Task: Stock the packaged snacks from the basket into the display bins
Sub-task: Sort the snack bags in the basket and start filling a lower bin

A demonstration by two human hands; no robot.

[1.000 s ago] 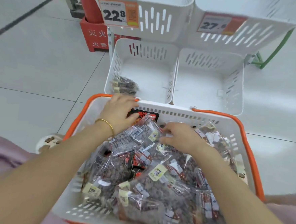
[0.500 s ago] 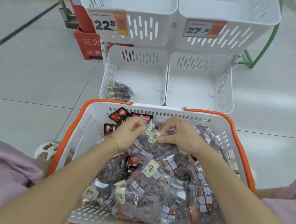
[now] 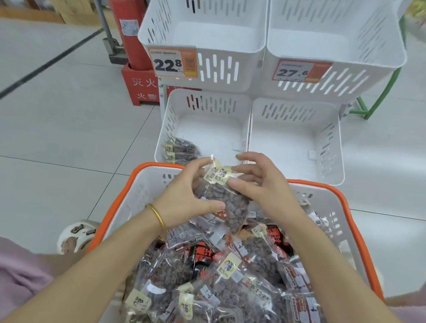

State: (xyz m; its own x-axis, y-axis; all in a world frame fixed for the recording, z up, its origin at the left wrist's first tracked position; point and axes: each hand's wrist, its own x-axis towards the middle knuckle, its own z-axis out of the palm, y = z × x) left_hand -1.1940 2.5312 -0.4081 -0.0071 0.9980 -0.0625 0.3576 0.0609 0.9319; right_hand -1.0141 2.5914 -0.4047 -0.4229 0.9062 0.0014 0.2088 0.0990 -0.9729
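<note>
A white basket with an orange rim lies in front of me, heaped with clear snack packets of dark pieces. Above its far edge both hands hold a small stack of packets with cream labels on top. My left hand grips the stack from the left, thumb underneath. My right hand pinches its upper right side. Just beyond stands the lower left display bin, with a few packets in its near left corner.
The lower right bin and the two upper bins, tagged 22.8 and 27.6, hold nothing visible. A red fire extinguisher on its stand is left of the rack. A sandalled foot rests left of the basket.
Both hands have gathered packets from the heap and lifted them up towards the basket's far rim. The view has tilted up towards the bins.
</note>
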